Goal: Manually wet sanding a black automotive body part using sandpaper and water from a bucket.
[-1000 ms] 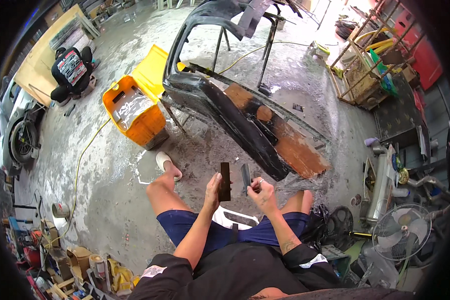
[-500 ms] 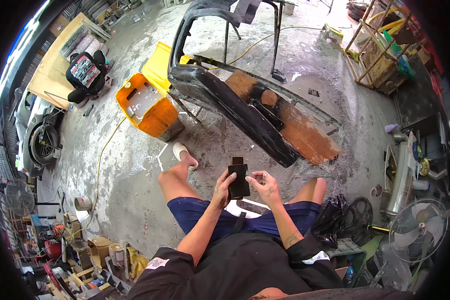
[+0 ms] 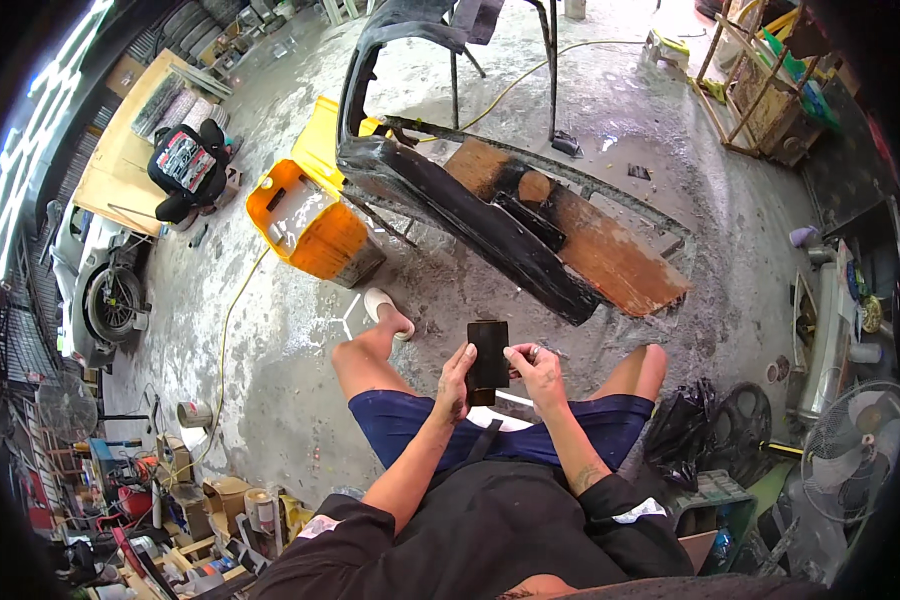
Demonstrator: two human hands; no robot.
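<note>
In front of my lap, my left hand point(image 3: 455, 382) is closed on the left side of a dark, flat rectangular piece point(image 3: 488, 356), its thumb along the edge. A narrower part of the piece shows at its lower end; whether it is a block or a folded sheet I cannot tell. My right hand point(image 3: 537, 372), with a ring on a finger, pinches the right edge of the same piece. Beyond my hands lies a black moulded panel frame point(image 3: 470, 220), propped on a metal stand, with a brown board point(image 3: 625, 255) beside it.
A yellow-orange tub point(image 3: 320, 235) stands ahead left, near my slippered foot. A person point(image 3: 188, 165) crouches farther left by a wooden board. A yellow hose point(image 3: 222, 370) crosses the floor. A black bag point(image 3: 678, 430) and a fan point(image 3: 850, 450) stand on my right.
The dark piece has turned more upright and square to me, with both hands still on it. The whole scene has shifted slightly as the view moved.
</note>
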